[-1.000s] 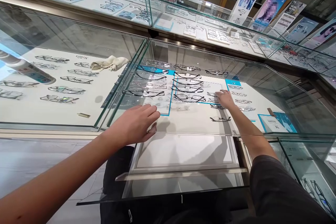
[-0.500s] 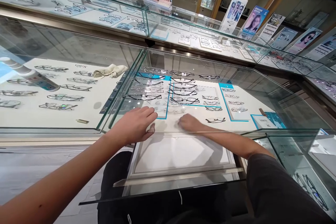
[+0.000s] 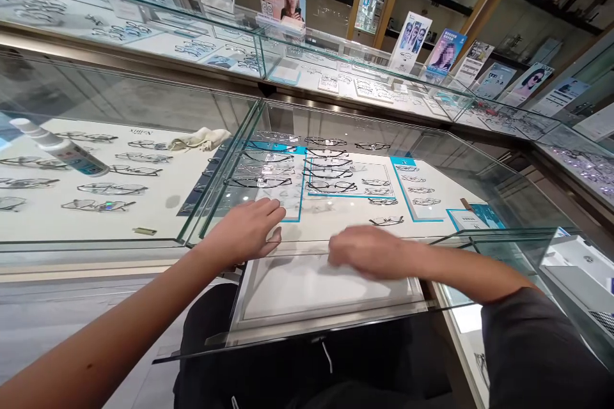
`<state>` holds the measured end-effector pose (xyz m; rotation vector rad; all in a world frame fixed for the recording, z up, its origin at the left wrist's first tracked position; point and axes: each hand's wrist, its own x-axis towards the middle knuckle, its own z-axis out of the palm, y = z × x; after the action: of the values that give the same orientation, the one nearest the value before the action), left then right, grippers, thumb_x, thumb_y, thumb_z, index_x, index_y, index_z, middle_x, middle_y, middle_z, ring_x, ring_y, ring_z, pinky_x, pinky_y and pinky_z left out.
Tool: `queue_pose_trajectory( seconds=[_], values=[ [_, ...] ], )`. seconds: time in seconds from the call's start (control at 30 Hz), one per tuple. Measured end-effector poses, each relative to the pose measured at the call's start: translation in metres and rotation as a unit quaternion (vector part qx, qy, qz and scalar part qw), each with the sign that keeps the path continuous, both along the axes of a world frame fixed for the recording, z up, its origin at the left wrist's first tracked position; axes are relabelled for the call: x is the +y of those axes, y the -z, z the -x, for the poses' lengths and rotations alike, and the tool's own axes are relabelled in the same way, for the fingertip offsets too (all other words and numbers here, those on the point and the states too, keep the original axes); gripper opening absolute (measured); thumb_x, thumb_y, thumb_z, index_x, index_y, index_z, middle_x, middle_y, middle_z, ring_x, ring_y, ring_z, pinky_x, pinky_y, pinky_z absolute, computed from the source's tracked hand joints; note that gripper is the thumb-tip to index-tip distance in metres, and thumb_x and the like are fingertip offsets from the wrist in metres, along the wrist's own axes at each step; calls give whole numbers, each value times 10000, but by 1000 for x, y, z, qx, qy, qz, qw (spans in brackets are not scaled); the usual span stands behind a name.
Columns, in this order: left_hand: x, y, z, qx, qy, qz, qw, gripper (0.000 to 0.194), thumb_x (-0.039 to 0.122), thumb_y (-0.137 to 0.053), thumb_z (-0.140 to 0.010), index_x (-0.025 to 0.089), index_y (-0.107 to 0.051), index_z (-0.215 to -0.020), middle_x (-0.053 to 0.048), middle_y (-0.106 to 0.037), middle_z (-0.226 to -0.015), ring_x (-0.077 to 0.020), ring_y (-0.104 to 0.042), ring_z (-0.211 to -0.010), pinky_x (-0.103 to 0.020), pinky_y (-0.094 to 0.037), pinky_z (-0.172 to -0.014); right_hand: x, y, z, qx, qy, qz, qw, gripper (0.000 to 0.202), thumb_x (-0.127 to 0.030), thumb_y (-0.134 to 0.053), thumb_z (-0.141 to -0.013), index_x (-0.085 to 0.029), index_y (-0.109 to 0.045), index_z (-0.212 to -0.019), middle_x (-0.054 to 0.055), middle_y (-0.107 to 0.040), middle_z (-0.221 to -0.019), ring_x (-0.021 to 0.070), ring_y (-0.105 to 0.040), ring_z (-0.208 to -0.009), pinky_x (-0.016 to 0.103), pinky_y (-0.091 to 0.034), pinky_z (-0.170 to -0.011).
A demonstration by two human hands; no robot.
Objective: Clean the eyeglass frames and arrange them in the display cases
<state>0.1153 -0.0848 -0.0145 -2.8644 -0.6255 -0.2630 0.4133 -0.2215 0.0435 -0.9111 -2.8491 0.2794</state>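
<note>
My left hand (image 3: 252, 228) is at the front of the glass display case (image 3: 307, 244), its fingers loosely bent and the thumb apart, with nothing visible between them. To its right, my right hand (image 3: 364, 252) is smeared by motion. Its fingers look curled into a fist, and whatever they may hold is hidden. The right hand is above the case's front edge and a white-lined tray (image 3: 307, 294). Inside the case, beyond both hands, several pairs of glasses (image 3: 330, 186) are laid out in rows.
On the left case are a white spray bottle (image 3: 71, 153), a crumpled cream cloth (image 3: 201, 139) and a small greenish bar (image 3: 144, 231). A dark-edged glass panel (image 3: 192, 353) juts out in front of me. Another case with upright advert cards (image 3: 410, 41) runs behind. An open white box (image 3: 575, 262) is at right.
My right hand has come back toward me, from over the case to above its front edge and the tray. My left hand is nearly where it was. The view has shifted slightly.
</note>
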Motion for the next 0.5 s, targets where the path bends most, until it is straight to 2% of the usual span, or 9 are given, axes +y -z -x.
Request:
queue_pose_trajectory(
  seconds=[0.03,0.1,0.17,0.23,0.3,0.37,0.43,0.5],
  values=[
    [0,0,0,0,-1,0,1000,19,212,-605,-935,225,-594,-927,-103,-688,-947,-295,-680,-888,-428,-504,-744,14,-12,-14,11,65,-33,997,331,-63,-489,-971,-270,-670,-1155,41,-723,-1049,217,-611,-881,318,-410,-747],
    [-1,-1,-1,-4,-1,-2,1000,15,210,-597,-942,222,-597,-932,-105,-690,-952,-297,-678,-884,-430,-500,-738,51,-30,-48,21,212,-94,972,348,-57,-432,-999,-255,-688,-1128,57,-716,-1078,217,-636,-935,308,-415,-780],
    [-1,-2,-2,-11,-1,-3,1000,20,203,-595,-940,220,-598,-930,-108,-691,-954,-299,-675,-880,-431,-496,-732,92,-36,-84,-11,351,-148,925,353,-94,-401,-1038,-225,-710,-1148,91,-722,-1143,236,-657,-981,322,-434,-813],
    [-2,-3,-2,-15,-4,-2,1000,20,202,-597,-937,220,-598,-929,-109,-693,-956,-300,-675,-883,-427,-489,-723,128,-33,-116,-77,435,-152,884,386,-106,-392,-1039,-210,-735,-1183,106,-744,-1208,253,-681,-1012,341,-469,-836],
    [-3,-4,-3,-15,-7,0,1000,11,210,-599,-943,219,-600,-936,-109,-696,-961,-297,-676,-886,-420,-484,-721,152,-24,-140,-99,446,-141,878,386,-113,-432,-1021,-169,-765,-1208,137,-773,-1224,282,-699,-1074,377,-505,-904],
    [-3,-4,-4,-12,-11,4,1000,6,216,-597,-952,217,-602,-950,-107,-698,-972,-291,-680,-896,-415,-486,-736,165,-12,-157,-113,443,-137,879,390,-133,-464,-1010,-130,-787,-1227,177,-758,-1357,317,-680,-1226,424,-507,-1036],
    [-4,-4,-4,-11,-13,8,1000,10,220,-593,-960,216,-602,-961,-107,-698,-987,-288,-684,-917,-414,-492,-762,171,0,-167,-124,436,-137,881,402,-159,-494,-997,-112,-800,-1253,192,-693,-1518,362,-578,-1430,491,-454,-1171],
    [-4,-4,-4,-11,-15,11,1000,15,219,-588,-964,214,-601,-970,-109,-697,-1002,-289,-686,-941,-413,-497,-776,174,10,-171,-134,428,-134,884,425,-188,-518,-985,-113,-802,-1291,186,-654,-1588,390,-481,-1535,554,-392,-1244]
  ],
)
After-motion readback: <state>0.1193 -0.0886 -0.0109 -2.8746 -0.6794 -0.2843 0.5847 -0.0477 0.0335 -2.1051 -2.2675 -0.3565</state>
